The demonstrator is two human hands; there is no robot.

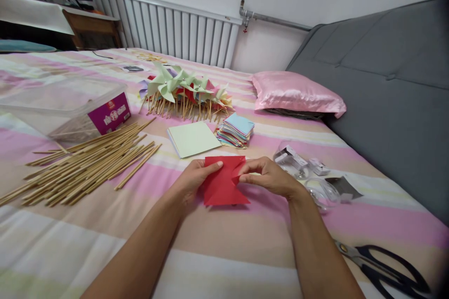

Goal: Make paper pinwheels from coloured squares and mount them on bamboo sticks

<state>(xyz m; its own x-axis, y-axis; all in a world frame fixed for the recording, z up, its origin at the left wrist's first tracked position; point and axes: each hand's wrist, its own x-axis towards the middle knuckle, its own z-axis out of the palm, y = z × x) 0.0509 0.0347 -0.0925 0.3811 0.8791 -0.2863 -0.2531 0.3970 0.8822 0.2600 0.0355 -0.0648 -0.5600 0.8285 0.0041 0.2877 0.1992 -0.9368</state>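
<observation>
So, left hand [198, 176] grips the red paper [222, 188] by its left edge, right hand [263, 176] pinches its right side, just above the bed [231, 238]. Probably light, thin, easily creased or torn; best held gently near the edges with fingertips.
</observation>
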